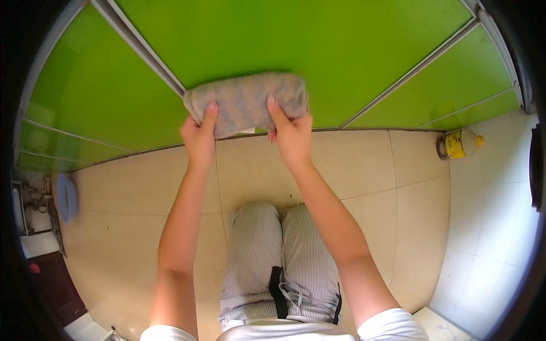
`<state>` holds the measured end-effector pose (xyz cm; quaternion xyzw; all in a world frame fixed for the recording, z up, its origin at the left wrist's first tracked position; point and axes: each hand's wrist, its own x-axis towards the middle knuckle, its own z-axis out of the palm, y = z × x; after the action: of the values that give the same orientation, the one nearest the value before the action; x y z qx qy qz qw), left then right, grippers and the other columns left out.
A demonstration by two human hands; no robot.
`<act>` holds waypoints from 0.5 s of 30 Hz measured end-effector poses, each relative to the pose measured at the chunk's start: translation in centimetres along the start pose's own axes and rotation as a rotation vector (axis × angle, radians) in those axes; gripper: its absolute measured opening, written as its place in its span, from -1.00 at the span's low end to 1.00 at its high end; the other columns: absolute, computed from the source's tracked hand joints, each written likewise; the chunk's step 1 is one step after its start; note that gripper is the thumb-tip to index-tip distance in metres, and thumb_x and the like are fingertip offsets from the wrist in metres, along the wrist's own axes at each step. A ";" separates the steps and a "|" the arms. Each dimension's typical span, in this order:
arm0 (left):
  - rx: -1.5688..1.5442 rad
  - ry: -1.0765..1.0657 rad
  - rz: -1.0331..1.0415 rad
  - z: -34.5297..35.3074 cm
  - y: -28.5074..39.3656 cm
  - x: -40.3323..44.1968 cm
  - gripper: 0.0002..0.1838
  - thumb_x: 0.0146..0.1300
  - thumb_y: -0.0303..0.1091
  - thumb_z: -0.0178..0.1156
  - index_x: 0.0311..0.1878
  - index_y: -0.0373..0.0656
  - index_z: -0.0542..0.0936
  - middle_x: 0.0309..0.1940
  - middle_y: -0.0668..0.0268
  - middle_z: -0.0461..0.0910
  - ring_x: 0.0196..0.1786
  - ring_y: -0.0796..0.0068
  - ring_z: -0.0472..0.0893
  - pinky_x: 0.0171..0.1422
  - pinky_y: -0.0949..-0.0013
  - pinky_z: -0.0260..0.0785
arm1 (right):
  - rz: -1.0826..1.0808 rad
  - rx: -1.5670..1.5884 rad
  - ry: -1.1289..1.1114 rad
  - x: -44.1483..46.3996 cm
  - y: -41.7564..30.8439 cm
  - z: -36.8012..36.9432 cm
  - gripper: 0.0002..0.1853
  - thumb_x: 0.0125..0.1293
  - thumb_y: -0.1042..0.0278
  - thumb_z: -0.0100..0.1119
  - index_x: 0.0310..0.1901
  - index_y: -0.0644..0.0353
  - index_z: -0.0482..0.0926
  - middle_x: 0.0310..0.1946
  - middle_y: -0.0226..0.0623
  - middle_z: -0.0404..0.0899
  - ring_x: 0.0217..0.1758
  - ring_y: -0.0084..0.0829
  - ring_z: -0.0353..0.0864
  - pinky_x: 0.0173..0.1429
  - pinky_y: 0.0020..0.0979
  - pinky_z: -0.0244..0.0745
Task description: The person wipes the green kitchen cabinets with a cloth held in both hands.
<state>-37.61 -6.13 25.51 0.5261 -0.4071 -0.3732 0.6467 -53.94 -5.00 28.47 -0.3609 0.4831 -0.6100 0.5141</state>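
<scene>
A folded grey-brown checked cloth is stretched between my two hands, in front of the green cabinet front. My left hand grips its left end, thumb on the near face and the other fingers behind it. At the right end my right hand holds it the same way, with its thumb pointing up along the cloth. The cloth's edges look slightly blurred. Whether its far side touches the green panel, I cannot tell.
Pale metal strips divide the green panels. On the beige tiled floor, a yellow-labelled plastic bottle stands by the white tiled wall at right. A light blue basin is at the left, near pipes.
</scene>
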 end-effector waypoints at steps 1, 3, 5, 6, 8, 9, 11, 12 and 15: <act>0.037 -0.015 -0.020 -0.2 -2.1 -0.1 -0.63 0.12 -0.14 0.29 -0.25 -0.30 0.56 -0.34 0.33 0.57 -0.30 0.66 0.47 -0.20 0.55 0.32 | 0.065 0.004 0.007 0.2 1.9 -0.7 -0.60 0.15 0.10 0.25 -0.60 0.28 0.44 -0.77 -0.43 0.36 -0.83 -0.61 0.26 -0.74 -0.53 0.14; 0.112 -0.042 -0.066 -0.9 -6.4 -0.6 -0.64 0.11 -0.14 0.29 -0.24 -0.30 0.56 -0.36 0.32 0.58 -0.34 0.65 0.49 -0.28 0.55 0.34 | 0.165 -0.027 0.042 0.4 5.6 -1.9 -0.59 0.15 0.10 0.25 -0.63 0.28 0.46 -0.79 -0.41 0.37 -0.82 -0.58 0.28 -0.73 -0.51 0.16; 0.131 -0.023 -0.187 -1.1 -9.1 -1.5 -0.61 0.09 -0.12 0.30 -0.23 -0.29 0.57 -0.37 0.30 0.58 -0.37 0.60 0.51 -0.36 0.54 0.36 | 0.234 -0.094 0.097 0.6 9.4 -2.5 -0.55 0.15 0.13 0.25 -0.76 0.25 0.44 -0.87 -0.40 0.34 -0.83 -0.55 0.30 -0.71 -0.47 0.17; 0.143 -0.013 -0.249 -1.3 -10.2 -2.1 -0.60 0.08 -0.11 0.30 -0.22 -0.29 0.57 -0.38 0.30 0.59 -0.39 0.58 0.52 -0.40 0.53 0.36 | 0.264 -0.145 0.092 0.7 11.8 -3.0 -0.56 0.14 0.11 0.26 -0.70 0.28 0.46 -0.85 -0.39 0.34 -0.84 -0.55 0.29 -0.72 -0.48 0.17; 0.201 -0.011 -0.420 -1.8 -12.0 -2.7 -0.56 0.05 -0.07 0.32 -0.20 -0.29 0.56 -0.38 0.28 0.59 -0.41 0.55 0.53 -0.44 0.51 0.37 | 0.319 -0.250 0.086 1.1 15.6 -3.8 -0.57 0.12 0.08 0.27 -0.60 0.33 0.49 -0.82 -0.36 0.36 -0.85 -0.55 0.28 -0.75 -0.50 0.17; 0.219 -0.011 -0.498 -1.7 -12.6 -2.8 -0.54 0.03 -0.05 0.33 -0.19 -0.28 0.56 -0.38 0.28 0.59 -0.42 0.54 0.53 -0.46 0.50 0.37 | 0.365 -0.297 0.108 1.2 16.3 -3.9 -0.57 0.12 0.08 0.27 -0.61 0.34 0.48 -0.82 -0.35 0.36 -0.85 -0.54 0.27 -0.75 -0.49 0.16; 0.263 -0.023 -0.576 -1.6 -13.5 -2.5 -0.49 0.01 -0.01 0.34 -0.16 -0.28 0.55 -0.37 0.26 0.58 -0.45 0.52 0.53 -0.46 0.50 0.37 | 0.460 -0.394 0.153 1.2 16.7 -3.8 -0.57 0.12 0.09 0.27 -0.62 0.34 0.48 -0.83 -0.34 0.35 -0.86 -0.53 0.27 -0.76 -0.48 0.15; 0.290 -0.027 -0.612 -1.6 -13.6 -2.4 -0.47 0.00 0.00 0.34 -0.14 -0.28 0.54 -0.36 0.26 0.58 -0.46 0.51 0.52 -0.46 0.49 0.37 | 0.462 -0.387 0.157 1.2 16.3 -3.8 -0.56 0.12 0.09 0.27 -0.65 0.32 0.46 -0.83 -0.34 0.34 -0.86 -0.52 0.26 -0.76 -0.47 0.15; 0.294 -0.024 -0.664 -1.7 -11.6 -2.2 -0.44 0.01 0.04 0.32 -0.11 -0.26 0.53 -0.21 0.27 0.56 -0.24 0.54 0.51 -0.30 0.47 0.34 | 0.411 -0.327 0.170 0.9 14.6 -3.2 -0.54 0.13 0.10 0.27 -0.72 0.25 0.38 -0.85 -0.36 0.31 -0.87 -0.52 0.24 -0.76 -0.46 0.13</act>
<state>-37.56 -5.48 13.57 0.7127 -0.2709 -0.5065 0.4026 -53.10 -5.23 13.55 -0.2809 0.6797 -0.4350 0.5195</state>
